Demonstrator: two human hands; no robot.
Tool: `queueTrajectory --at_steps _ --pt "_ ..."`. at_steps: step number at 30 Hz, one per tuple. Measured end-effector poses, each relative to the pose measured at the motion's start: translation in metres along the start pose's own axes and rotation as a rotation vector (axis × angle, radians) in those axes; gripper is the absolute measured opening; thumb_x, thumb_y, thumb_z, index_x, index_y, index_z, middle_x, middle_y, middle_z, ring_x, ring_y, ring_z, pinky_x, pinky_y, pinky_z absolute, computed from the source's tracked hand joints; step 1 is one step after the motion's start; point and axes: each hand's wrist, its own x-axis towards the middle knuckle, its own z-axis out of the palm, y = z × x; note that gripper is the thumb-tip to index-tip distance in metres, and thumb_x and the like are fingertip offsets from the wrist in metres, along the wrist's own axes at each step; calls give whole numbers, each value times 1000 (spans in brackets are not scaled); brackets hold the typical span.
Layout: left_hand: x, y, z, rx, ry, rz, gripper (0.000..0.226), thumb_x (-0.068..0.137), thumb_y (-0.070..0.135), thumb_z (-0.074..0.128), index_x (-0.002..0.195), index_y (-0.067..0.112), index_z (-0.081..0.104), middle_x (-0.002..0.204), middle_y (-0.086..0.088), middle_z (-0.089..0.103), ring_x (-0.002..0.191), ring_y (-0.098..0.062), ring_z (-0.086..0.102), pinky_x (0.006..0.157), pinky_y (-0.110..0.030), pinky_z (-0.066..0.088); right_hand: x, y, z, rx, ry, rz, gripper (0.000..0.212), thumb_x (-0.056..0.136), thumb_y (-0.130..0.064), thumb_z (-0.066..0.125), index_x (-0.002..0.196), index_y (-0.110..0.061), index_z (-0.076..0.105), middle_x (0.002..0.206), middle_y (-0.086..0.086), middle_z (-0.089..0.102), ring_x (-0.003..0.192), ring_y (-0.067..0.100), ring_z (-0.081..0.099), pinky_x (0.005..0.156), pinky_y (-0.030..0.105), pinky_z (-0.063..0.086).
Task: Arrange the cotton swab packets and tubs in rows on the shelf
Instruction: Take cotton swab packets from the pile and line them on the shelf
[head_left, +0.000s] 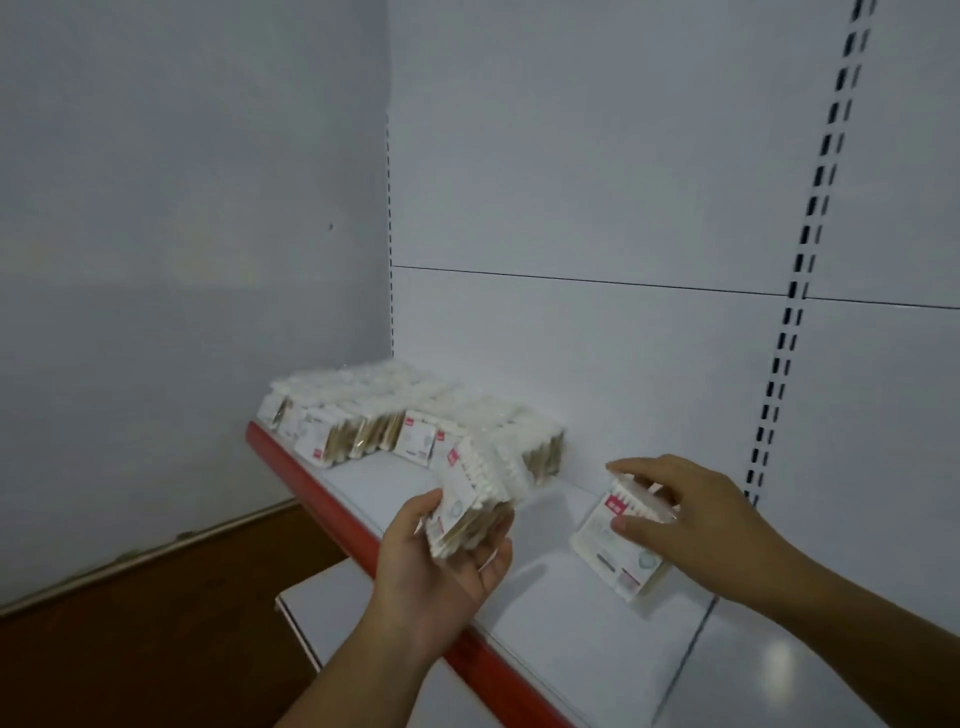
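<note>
Rows of cotton swab packets (363, 415) stand upright at the far left end of a white shelf (545, 613) with a red front edge. My left hand (441, 566) is palm up over the front edge and grips a small stack of packets (475, 501), white tips up. My right hand (696, 519) reaches to the back of the shelf and holds a single packet (615, 551) that leans against the back panel, fingers curled over its top.
A white back panel (623, 338) with a slotted upright (779, 353) stands behind the shelf. A side wall closes the left. A lower white shelf (322, 608) sticks out below, above a dark wooden floor (130, 649).
</note>
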Motion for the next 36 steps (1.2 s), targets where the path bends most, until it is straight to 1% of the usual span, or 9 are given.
queueTrajectory --at_steps 10,16,21,23,25,28,31,34,36 --pt "37 119 -75 -108 106 213 54 71 32 60 121 10 61 114 -20 68 86 -32 71 69 -37 56 169 -52 167 -347 -67 -276 41 84 -43 67 122 -33 55 116 -6 63 103 16 56 91 28 42" --pt "78 153 -98 -113 41 134 53 69 30 64 118 8 65 111 -21 68 84 -33 70 67 -38 56 232 -68 227 -523 87 -337 31 87 -40 60 116 -32 59 106 -8 68 96 17 59 89 29 31" --pt "106 180 -115 -113 -106 9 53 67 30 65 114 5 68 110 -21 68 83 -33 68 64 -36 55 257 -73 251 -710 133 -330 34 80 -28 66 112 -19 63 119 4 62 108 28 56 87 36 33" --pt "116 190 -116 -124 -176 -19 55 61 27 69 110 3 70 109 -23 68 81 -35 68 63 -37 55 253 -81 249 -529 317 -376 29 72 -18 68 100 -9 69 115 13 64 100 32 62 81 41 42" --pt "129 189 -111 -118 -232 -36 56 57 26 69 110 6 71 109 -22 68 79 -33 68 61 -37 56 240 -88 236 -168 489 -338 17 82 -24 59 95 -16 67 107 3 66 93 21 63 76 33 46" --pt "144 175 -104 -35 -200 -34 53 58 27 64 109 13 70 102 -16 71 75 -29 68 64 -35 53 216 -95 216 409 236 -61 28 89 -57 43 97 -35 57 93 -13 66 77 7 62 66 21 48" --pt "151 165 -101 16 -208 -65 49 47 27 71 94 13 78 96 -15 72 72 -27 68 64 -35 52 204 -94 205 409 21 -6 8 89 -39 62 95 -37 59 81 -14 67 58 0 58 53 14 44" --pt "155 161 -103 -65 -192 -47 73 28 21 89 99 9 76 103 -19 71 76 -33 70 68 -39 56 208 -89 188 412 66 40 19 86 -8 66 89 -26 63 76 2 67 58 13 57 57 31 49" --pt "155 161 -104 -141 -165 -55 77 37 19 87 111 4 68 101 -22 70 79 -35 69 72 -42 56 209 -80 169 353 117 44 21 87 -5 64 88 -26 64 77 0 68 57 15 56 57 33 48"
